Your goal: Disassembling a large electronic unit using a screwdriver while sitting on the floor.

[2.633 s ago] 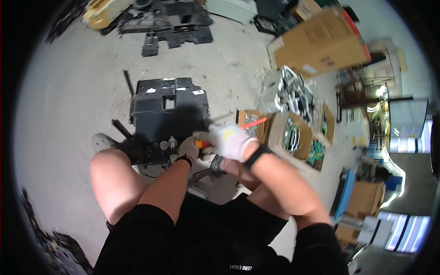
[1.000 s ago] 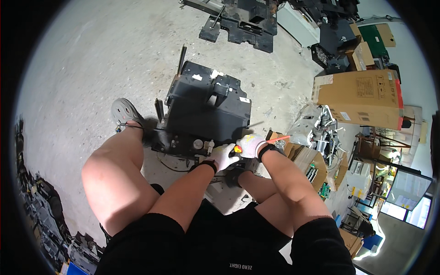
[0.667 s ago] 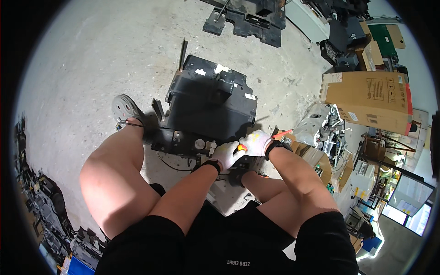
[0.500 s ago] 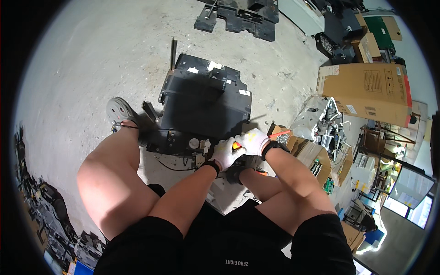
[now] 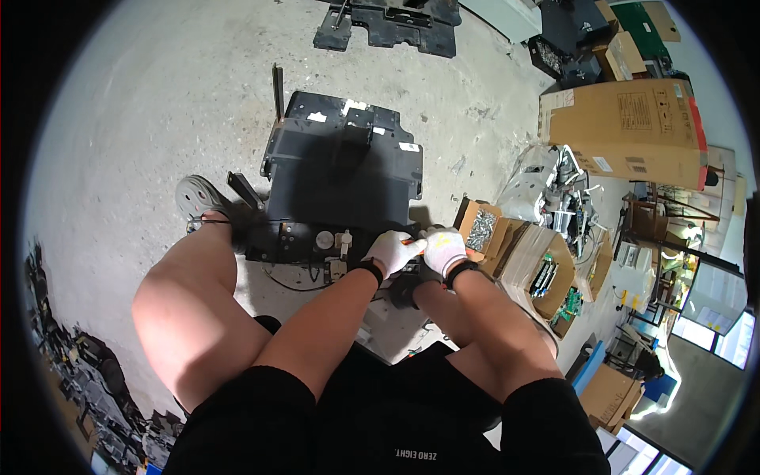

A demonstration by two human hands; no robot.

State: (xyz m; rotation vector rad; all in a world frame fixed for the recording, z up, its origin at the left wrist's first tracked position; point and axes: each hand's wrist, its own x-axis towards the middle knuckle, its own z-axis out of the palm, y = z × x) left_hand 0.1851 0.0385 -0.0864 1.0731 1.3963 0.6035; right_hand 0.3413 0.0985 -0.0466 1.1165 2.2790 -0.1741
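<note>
My left hand (image 5: 393,252), in a white work glove, is closed at the near right edge of a black machine panel (image 5: 340,186). Its fingertips reach toward my right hand (image 5: 444,248), also gloved and closed. A small orange-red part of a screwdriver (image 5: 409,242) shows between the hands. Most of the tool is hidden by the gloves. The panel lies flat on the floor, with a dark bar along its near edge carrying a round silver part (image 5: 324,240) and a pale fitting (image 5: 343,241). What my left fingertips pinch is hidden.
Right of my hands stand a small box of screws (image 5: 480,228) and a carton with circuit boards (image 5: 554,273). Beyond them are a heap of metal parts (image 5: 554,186) and a large cardboard box (image 5: 625,131). Another black panel (image 5: 396,28) lies at the far side. My shoe (image 5: 198,196) is at left.
The long red shaft that pointed right from my right hand no longer shows. My right hand has turned and drawn slightly apart from the left. The whole view has shifted a little.
</note>
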